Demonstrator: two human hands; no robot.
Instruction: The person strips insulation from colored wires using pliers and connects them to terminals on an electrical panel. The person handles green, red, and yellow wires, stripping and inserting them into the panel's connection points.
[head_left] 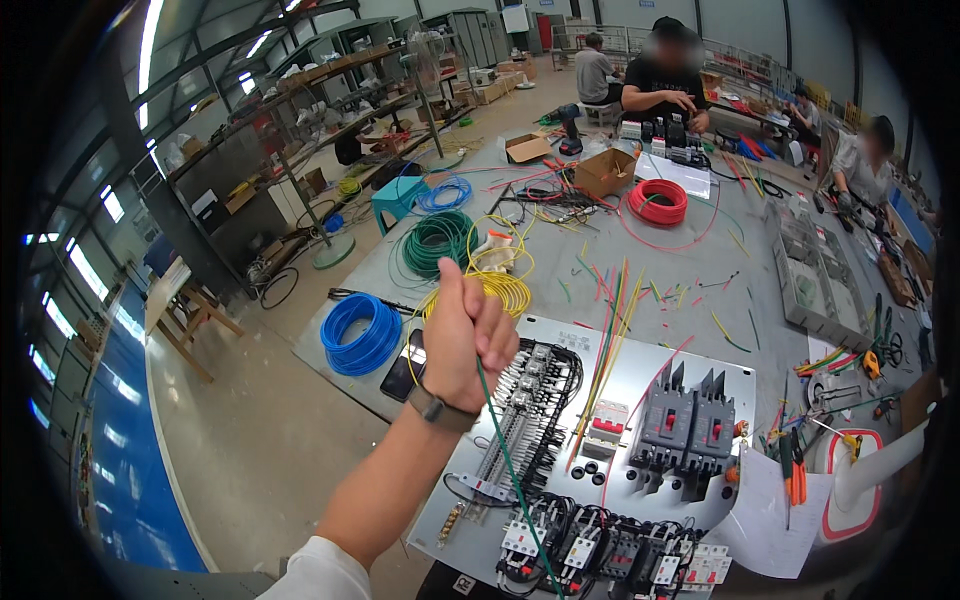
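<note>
One curled left hand (465, 335) holds a slanting green wire (511, 468).

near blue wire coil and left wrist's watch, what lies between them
Mostly a dark phone, beside the coil, as the head view shows.

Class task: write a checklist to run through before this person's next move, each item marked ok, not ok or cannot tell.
1. Left hand closed around the green wire: ok.
2. Right hand in view: not ok; it does not show.
3. Green wire's lower end secured: cannot tell; it runs down to the picture's lower edge.
4. Metal panel's far edge uncovered: not ok; straight coloured wires cross it.
5. Blue wire coil off the panel: ok; it lies on the table.
</note>
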